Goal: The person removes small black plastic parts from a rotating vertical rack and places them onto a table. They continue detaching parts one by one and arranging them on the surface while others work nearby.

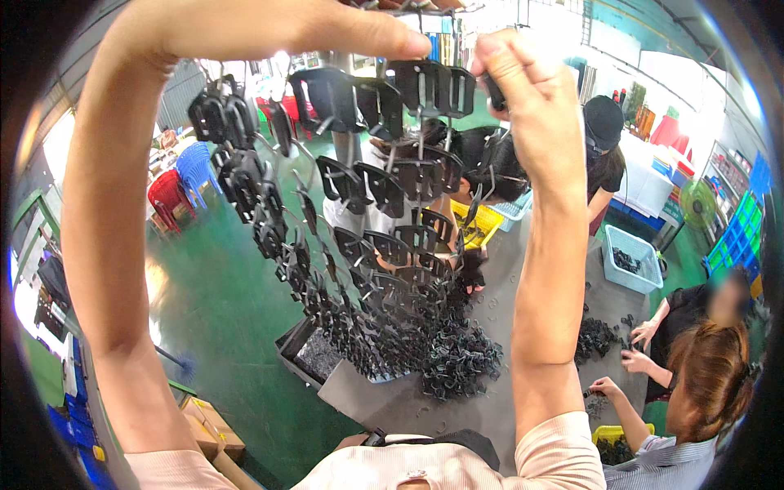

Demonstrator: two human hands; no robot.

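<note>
Black plastic buckle-like pieces [331, 98] hang in several tiers from thin metal hooks, in front of me at head height. My left hand [343, 31] reaches across their top. Its thumb lies stretched out, with the tip at the upper edge of a black piece [411, 84]; its other fingers are mostly hidden. To the right, my raised right hand [527, 86] is closed in a pinch round a small black plastic piece [495, 92], mostly covered by the fingers. Beneath the hanging rows, a heap of loose black pieces [461, 359] lies on the grey table [510, 278].
A co-worker bends behind the hanging pieces by a yellow basket [478, 224]. Another stands farther right, and two sit at the right, handling black pieces [596, 339]. A light-blue basket [633, 260], a dark box [314, 351] and cardboard boxes [214, 425] stand around.
</note>
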